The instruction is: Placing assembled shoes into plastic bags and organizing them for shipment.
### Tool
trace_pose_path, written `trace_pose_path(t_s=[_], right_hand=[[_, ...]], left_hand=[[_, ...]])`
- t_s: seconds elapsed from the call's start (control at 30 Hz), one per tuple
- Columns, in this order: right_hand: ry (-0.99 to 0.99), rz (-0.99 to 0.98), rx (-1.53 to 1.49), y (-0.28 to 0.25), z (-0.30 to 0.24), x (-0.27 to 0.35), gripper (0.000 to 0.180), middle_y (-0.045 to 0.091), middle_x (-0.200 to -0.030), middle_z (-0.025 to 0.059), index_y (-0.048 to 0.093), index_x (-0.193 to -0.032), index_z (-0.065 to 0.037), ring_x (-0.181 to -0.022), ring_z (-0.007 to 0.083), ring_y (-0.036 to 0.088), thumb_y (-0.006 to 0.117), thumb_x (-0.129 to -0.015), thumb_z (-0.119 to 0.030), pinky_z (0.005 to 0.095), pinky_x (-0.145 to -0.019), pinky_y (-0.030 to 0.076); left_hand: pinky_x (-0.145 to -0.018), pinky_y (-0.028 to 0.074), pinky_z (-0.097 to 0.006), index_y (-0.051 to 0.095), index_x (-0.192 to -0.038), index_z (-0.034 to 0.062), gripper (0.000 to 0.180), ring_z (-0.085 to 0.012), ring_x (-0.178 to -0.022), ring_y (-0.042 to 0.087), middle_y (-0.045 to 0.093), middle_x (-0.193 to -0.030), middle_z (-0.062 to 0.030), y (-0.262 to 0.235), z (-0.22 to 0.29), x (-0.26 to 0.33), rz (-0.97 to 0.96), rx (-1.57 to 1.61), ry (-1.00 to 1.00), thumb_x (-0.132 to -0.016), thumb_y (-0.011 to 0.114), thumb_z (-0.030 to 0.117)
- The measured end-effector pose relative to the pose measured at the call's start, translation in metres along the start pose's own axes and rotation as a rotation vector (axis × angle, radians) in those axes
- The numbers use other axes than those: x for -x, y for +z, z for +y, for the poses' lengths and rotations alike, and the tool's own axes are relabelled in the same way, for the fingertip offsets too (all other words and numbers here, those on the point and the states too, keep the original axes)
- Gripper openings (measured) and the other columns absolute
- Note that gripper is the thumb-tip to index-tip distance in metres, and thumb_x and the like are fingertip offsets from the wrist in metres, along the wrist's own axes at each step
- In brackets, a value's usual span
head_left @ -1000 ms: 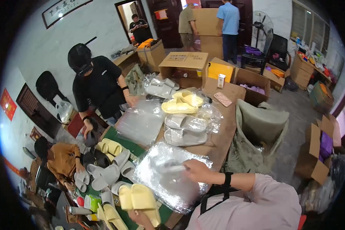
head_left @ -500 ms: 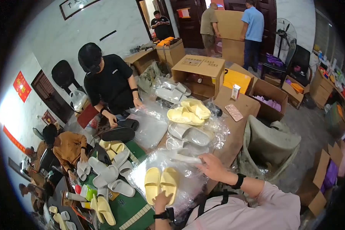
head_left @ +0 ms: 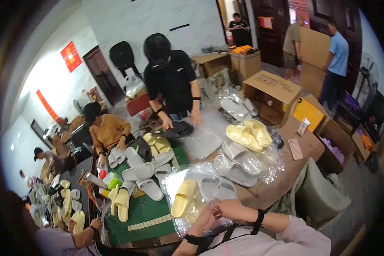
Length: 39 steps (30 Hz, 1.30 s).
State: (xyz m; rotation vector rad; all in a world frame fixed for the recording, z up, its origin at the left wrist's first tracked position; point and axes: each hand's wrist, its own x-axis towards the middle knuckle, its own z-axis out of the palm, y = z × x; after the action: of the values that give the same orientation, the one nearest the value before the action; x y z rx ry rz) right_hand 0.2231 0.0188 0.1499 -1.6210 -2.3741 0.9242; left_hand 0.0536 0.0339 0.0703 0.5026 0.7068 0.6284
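Your left hand (head_left: 204, 218) and right hand (head_left: 232, 210) nearly meet beside yellow slippers (head_left: 184, 197), pinch unclear | seemingly bagging | next likely calls for parting clear plastic (head_left: 180, 223)

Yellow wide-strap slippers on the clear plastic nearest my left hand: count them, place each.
2. One yellow wide-strap slipper lies on the left; the second slipper lies right of it, nearer your left hand. No others show there.

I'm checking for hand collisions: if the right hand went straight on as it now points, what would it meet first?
The right hand would probably meet the left hand first; the two look very close, though depth and contact are unclear. Beyond lie the yellow slippers.
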Motion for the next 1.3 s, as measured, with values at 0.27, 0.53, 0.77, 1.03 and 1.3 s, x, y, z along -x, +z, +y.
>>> trace_pose_path(t_s=[0.27,0.53,0.77,1.03,1.3], right_hand=[[-0.409,0.029,-0.378,-0.011,0.018,0.0,0.038,0.059,-0.109,0.018,0.057,-0.114,-0.006,-0.101,0.0342,0.055,0.062,-0.084,-0.028,0.0382,-0.086,0.045],[0.417,1.422,0.427,-0.146,0.126,-0.047,0.091,0.027,-0.144,0.0197,0.03,-0.14,-0.013,-0.133,0.0391,0.024,0.077,-0.065,-0.034,0.056,-0.107,0.016],[0.586,1.107,0.062,-0.133,0.19,-0.049,0.109,0.037,-0.139,0.017,0.015,-0.145,-0.013,-0.121,0.0347,0.043,0.082,-0.059,-0.021,0.0477,-0.094,0.039],[0.726,1.332,-0.113,-0.102,0.214,-0.056,0.076,0.059,-0.107,0.0258,0.034,-0.135,-0.005,-0.095,0.0392,0.059,0.072,-0.073,-0.026,0.0428,-0.079,0.046],[0.558,1.018,-0.181,-0.108,0.208,-0.048,0.033,0.06,-0.064,0.0203,0.061,-0.068,0.005,-0.062,0.033,0.059,0.063,-0.079,-0.026,0.0396,-0.06,0.044]], left_hand=[[-0.092,0.046,-0.038,0.044,-0.124,-0.0029,0.045,-0.0273,-0.108,0.056,0.056,-0.117,-0.0179,-0.074,-0.023,0.003,-0.15,0.294,0.017,-0.099,0.036,0.033],[-0.077,0.055,-0.035,0.049,-0.114,0.0017,0.026,-0.0248,-0.088,0.063,0.061,-0.103,-0.0129,-0.053,-0.03,0.017,0.34,0.324,0.067,-0.094,0.044,0.018],[-0.083,0.049,-0.033,0.048,-0.12,0.0072,0.03,-0.0223,-0.097,0.059,0.059,-0.112,-0.0079,-0.049,-0.024,0.021,0.418,0.185,-0.092,-0.096,0.043,0.025],[-0.076,0.049,-0.031,0.05,-0.114,0.0086,0.031,-0.0175,-0.093,0.057,0.06,-0.108,-0.0056,-0.057,-0.036,0.031,0.377,0.118,-0.152,-0.092,0.051,0.031],[-0.066,0.052,-0.031,0.049,-0.111,0.0039,0.029,-0.0215,-0.085,0.062,0.06,-0.104,-0.0118,-0.068,-0.046,0.017,0.381,0.224,-0.066,-0.09,0.055,0.023]])
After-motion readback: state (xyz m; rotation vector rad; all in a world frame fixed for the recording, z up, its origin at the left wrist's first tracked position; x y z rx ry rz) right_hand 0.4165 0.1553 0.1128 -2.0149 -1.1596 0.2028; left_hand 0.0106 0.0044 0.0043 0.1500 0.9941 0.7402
